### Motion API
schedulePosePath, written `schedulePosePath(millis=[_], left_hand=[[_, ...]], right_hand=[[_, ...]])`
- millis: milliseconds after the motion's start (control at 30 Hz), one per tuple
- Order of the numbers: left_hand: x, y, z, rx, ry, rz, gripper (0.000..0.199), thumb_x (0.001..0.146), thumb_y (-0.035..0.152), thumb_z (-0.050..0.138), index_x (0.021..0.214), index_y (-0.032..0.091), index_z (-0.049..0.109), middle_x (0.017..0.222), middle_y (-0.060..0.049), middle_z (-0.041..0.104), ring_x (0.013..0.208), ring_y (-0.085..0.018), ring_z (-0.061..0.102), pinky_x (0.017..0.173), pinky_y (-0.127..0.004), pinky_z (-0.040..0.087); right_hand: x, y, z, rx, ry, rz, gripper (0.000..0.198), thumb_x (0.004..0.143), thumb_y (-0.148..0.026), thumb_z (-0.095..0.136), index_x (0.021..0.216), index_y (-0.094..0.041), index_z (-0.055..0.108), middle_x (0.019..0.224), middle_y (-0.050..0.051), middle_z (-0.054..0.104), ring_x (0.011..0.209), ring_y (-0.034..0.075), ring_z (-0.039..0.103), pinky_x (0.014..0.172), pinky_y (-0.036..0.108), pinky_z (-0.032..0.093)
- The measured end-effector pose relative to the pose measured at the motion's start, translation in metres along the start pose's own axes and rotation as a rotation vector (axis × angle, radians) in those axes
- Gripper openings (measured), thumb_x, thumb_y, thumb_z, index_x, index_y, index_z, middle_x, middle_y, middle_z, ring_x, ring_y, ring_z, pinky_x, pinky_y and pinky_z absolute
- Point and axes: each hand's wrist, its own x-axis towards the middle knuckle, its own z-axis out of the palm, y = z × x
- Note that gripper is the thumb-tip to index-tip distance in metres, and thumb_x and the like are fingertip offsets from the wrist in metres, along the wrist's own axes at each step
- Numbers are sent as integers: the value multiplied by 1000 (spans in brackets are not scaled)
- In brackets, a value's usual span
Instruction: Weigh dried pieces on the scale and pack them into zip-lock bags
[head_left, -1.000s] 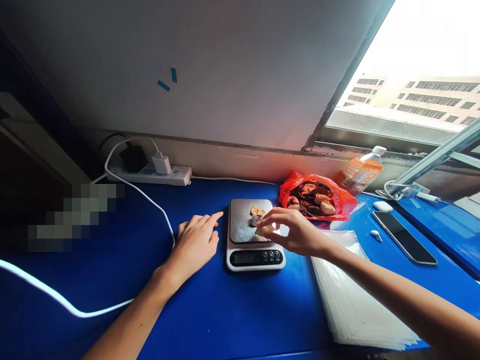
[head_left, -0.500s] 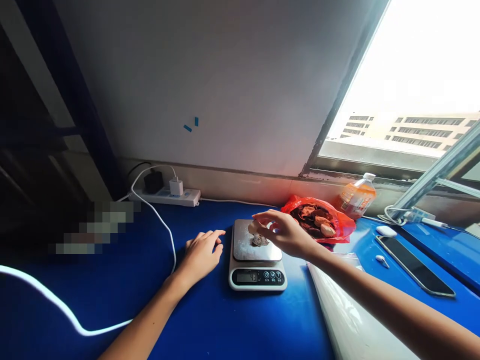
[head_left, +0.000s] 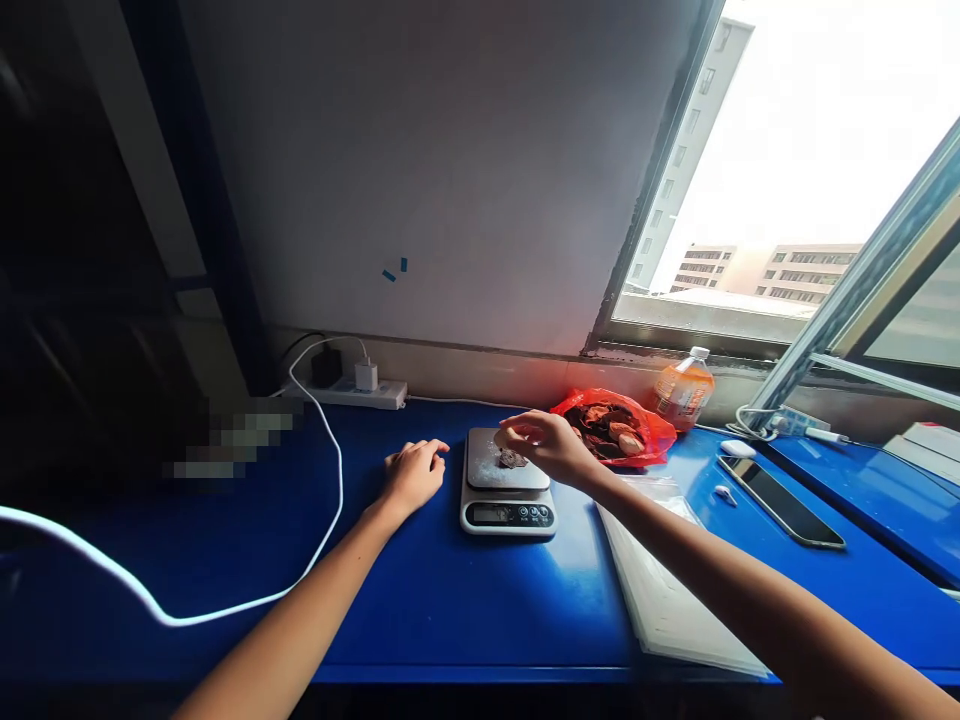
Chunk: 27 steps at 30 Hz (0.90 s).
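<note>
A digital kitchen scale (head_left: 480, 476) with a steel top stands on the blue table. On its plate lies a small dark, wrinkled dried piece (head_left: 513, 458). Over the plate, my right hand (head_left: 546, 446) pinches a pale, thin dried slice (head_left: 501, 438), partly hidden by the fingers. My left hand (head_left: 415, 473) rests on the table left of the scale, fingers loosely stretched and holding nothing. Behind my right hand sits a red plastic bag (head_left: 658, 440), its mouth spread around several brown dried slices (head_left: 609, 428). The display's digits are too dim to read.
Clear plastic bags (head_left: 660, 590) lie under my right forearm. Farther right are a phone (head_left: 784, 502), an earbud (head_left: 725, 494) and its case (head_left: 738, 449). An orange drink bottle (head_left: 684, 392) stands by the window. A power strip (head_left: 382, 394) and white cable (head_left: 330, 480) are at left.
The camera view has tilted up and shifted right, so the table's front edge now shows. My right hand stays over the scale with the slice; my left hand stays beside it.
</note>
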Motion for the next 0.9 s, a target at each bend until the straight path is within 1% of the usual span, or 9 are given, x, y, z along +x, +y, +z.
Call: schedulePosePath(millis=[67, 167, 267, 367, 500, 667, 733, 800, 900], left_hand=[[-1, 0, 1, 6, 10, -10, 29, 84, 18, 43, 100, 26, 67, 106, -2, 70, 104, -24, 60, 83, -38, 44], [-2, 0, 1, 21, 13, -24, 31, 85, 19, 41, 103, 25, 66, 109, -2, 69, 106, -24, 59, 83, -37, 44], [-3, -1, 3, 28, 3, -30, 32, 86, 21, 40, 106, 26, 64, 109, -2, 69, 106, -25, 58, 84, -38, 43], [-2, 1, 5, 22, -19, -19, 31, 85, 22, 41, 102, 26, 66, 108, -2, 69, 106, -25, 58, 85, -39, 42], [-3, 3, 4, 1, -15, -14, 30, 85, 23, 41, 101, 26, 66, 106, -2, 69, 106, -25, 57, 85, -39, 42], [-4, 3, 2, -15, -33, -14, 29, 85, 23, 41, 99, 27, 66, 107, -2, 69, 107, -24, 57, 86, -38, 41], [-4, 3, 2, -13, -27, -30, 29, 85, 24, 41, 101, 27, 66, 106, -2, 69, 106, -25, 57, 86, -38, 41], [-4, 2, 1, -14, -29, -36, 29, 85, 24, 42, 101, 27, 66, 105, -2, 69, 106, -25, 58, 85, -38, 42], [-4, 2, 2, -11, -31, -41, 28, 85, 25, 43, 101, 27, 66, 105, -2, 69, 106, -25, 58, 85, -38, 42]], right_hand=[[6, 3, 5, 11, -12, -6, 25, 77, -23, 65, 99, -13, 72, 98, 11, 72, 82, 18, 68, 73, 28, 54], [16, 9, 12, 35, -25, -28, 21, 74, -19, 67, 94, -15, 74, 100, 10, 72, 86, 19, 69, 76, 28, 54], [25, 16, 17, 90, -51, -7, 23, 73, -20, 68, 94, -15, 74, 98, 9, 73, 88, 20, 69, 73, 25, 54], [33, 18, 19, 83, -97, 34, 28, 71, -23, 70, 97, -13, 74, 92, 10, 74, 84, 21, 69, 67, 25, 52], [38, 15, 21, 92, -123, 28, 27, 70, -24, 70, 94, -11, 75, 85, 9, 74, 77, 20, 68, 63, 24, 51], [39, 17, 21, 133, -125, 70, 29, 70, -22, 69, 95, -10, 74, 85, 8, 73, 75, 17, 67, 60, 22, 49], [39, 19, 20, 111, -122, 75, 31, 70, -23, 70, 97, -10, 73, 87, 8, 73, 75, 17, 67, 60, 22, 49], [40, 22, 18, 41, -103, 71, 30, 72, -24, 69, 99, -11, 73, 89, 9, 73, 77, 17, 68, 61, 22, 49], [42, 27, 17, -96, -112, 20, 25, 78, -22, 64, 99, -12, 72, 93, 10, 73, 82, 18, 68, 67, 23, 49]])
